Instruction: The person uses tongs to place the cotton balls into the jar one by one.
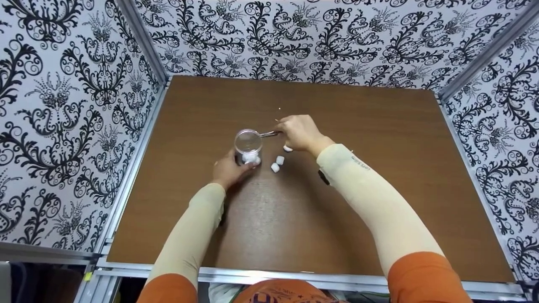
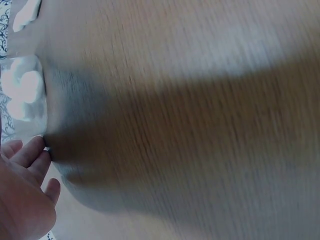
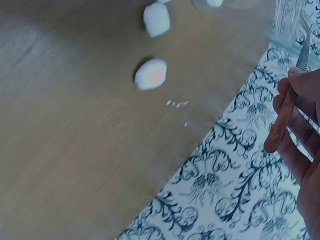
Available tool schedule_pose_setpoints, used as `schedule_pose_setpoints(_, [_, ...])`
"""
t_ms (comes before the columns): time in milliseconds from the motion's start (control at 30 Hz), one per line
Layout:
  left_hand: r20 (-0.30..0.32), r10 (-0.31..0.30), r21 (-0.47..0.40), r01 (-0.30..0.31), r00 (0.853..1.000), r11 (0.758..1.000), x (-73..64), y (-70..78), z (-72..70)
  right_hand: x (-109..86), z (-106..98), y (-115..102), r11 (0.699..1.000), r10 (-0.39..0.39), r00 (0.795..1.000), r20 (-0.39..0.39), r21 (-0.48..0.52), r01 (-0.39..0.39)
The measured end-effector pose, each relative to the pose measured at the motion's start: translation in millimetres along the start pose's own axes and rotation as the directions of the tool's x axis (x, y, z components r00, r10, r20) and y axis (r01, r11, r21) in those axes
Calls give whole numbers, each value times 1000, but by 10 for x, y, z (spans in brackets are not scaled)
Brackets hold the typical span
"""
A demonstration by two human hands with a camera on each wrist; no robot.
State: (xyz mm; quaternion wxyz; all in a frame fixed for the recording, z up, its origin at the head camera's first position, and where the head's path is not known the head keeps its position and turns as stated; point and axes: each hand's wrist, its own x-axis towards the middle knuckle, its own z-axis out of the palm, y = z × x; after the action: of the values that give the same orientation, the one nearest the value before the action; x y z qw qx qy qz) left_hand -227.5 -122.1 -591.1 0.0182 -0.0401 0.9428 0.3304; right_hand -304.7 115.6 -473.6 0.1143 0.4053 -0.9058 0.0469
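Note:
Near the middle of the table, my left hand (image 1: 228,170) grips a clear jar (image 1: 248,142) around its lower side. White cotton balls (image 1: 251,158) lie in the bottom of the jar; the left wrist view shows several of them (image 2: 25,87) through its wall. My right hand (image 1: 300,131) holds metal tweezers (image 1: 269,134) between thumb and fingers, with the tips pointing left at the jar's rim. In the right wrist view the tweezers (image 3: 303,57) overlap the jar, and nothing shows between their tips. Loose cotton balls (image 1: 280,160) lie on the table between the hands.
The brown table (image 1: 379,147) stands inside a metal frame with black-and-white patterned walls (image 1: 294,46) at the back and sides. Tiny white bits (image 3: 176,104) are scattered on the table beyond the loose cotton balls.

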Motion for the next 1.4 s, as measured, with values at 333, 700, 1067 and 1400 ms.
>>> schedule_pose_setpoints(333, [10,19,22,-19,1000,1000,-17,-9,-31,-382,81,487,996,92,995,-30,2,-92])
schedule_pose_setpoints(700, [2,9,5,-9,1000,1000,-9,-15,-13,-726,284,788,976,217,974,67,-5,-217])
schedule_pose_setpoints(1067, [3,0,-4,0,1000,1000,-9,-9,0,-806,437,802,963,269,954,130,-22,-269])
schedule_pose_setpoints(1400, [-7,-8,21,8,1000,1000,22,-27,31,-782,533,736,968,252,951,176,-38,-249])
